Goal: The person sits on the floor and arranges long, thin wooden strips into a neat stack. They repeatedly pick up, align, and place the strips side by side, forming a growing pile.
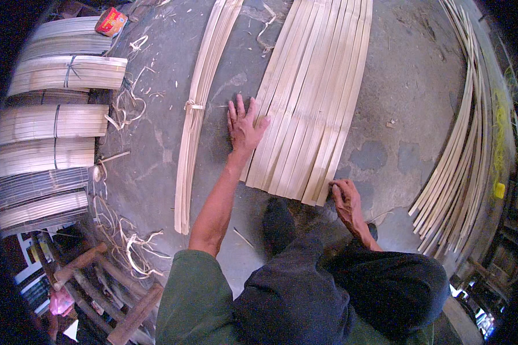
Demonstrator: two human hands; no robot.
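Both hands at bamboo slats' edges.

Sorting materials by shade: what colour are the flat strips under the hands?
Pale straw-yellow, like split bamboo strips; clearest in the head view.

Pale matt bamboo slats; rough grey concrete floor.

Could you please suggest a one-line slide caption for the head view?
Left hand flat on laid-out bamboo slats, right hand at their near corner.
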